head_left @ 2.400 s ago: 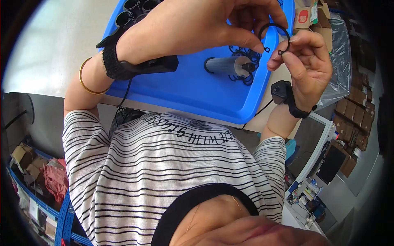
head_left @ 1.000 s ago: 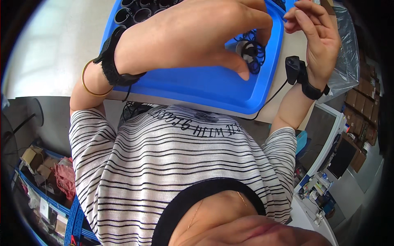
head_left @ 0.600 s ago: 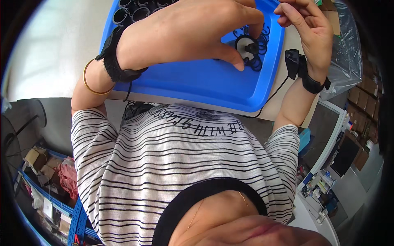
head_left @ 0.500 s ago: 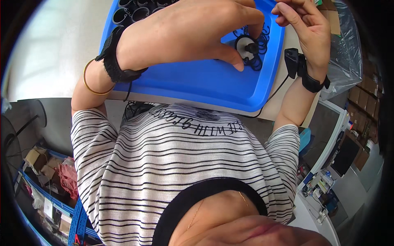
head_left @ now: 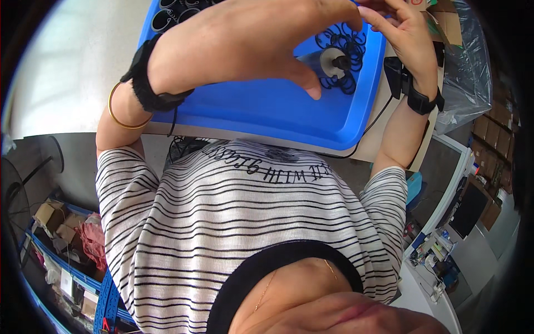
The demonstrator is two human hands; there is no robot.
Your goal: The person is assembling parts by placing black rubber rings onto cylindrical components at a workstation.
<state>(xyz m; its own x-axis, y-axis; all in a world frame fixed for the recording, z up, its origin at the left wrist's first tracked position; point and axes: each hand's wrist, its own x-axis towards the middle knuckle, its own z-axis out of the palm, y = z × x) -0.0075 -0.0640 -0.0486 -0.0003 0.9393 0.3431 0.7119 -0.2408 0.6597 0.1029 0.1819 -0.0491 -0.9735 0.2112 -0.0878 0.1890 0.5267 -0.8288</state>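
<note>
My left hand (head_left: pixel 239 47) is over the blue tray (head_left: pixel 267 125), its thumb stretched out and apart from the fingers. Its forefinger reaches to the fingertips of my right hand (head_left: pixel 409 36) above the tray's right rim. The right thumb and fingers are drawn together in a pinch; whatever they hold is hidden or too small to name. Below the left hand, a grey cylinder (head_left: pixel 314 62) with a pale end face and a black knob (head_left: pixel 340 62) sits in the tray. Several thin black open rings (head_left: pixel 351 42) lie around it, partly hidden by the knob.
Black round parts with pale rims (head_left: pixel 162 20) fill the tray's far left corner. A black cable (head_left: pixel 374 127) runs along its right side. Clear plastic sheeting (head_left: pixel 464 83) and a cardboard box (head_left: pixel 446 25) are at the right. Shelving with boxes (head_left: pixel 53 217) stands lower left.
My left hand has drawn slightly left, its thumb moving off the cylinder's end, so more of the cylinder and rings shows. My right hand has shifted left, its fingertips now at the left forefinger.
</note>
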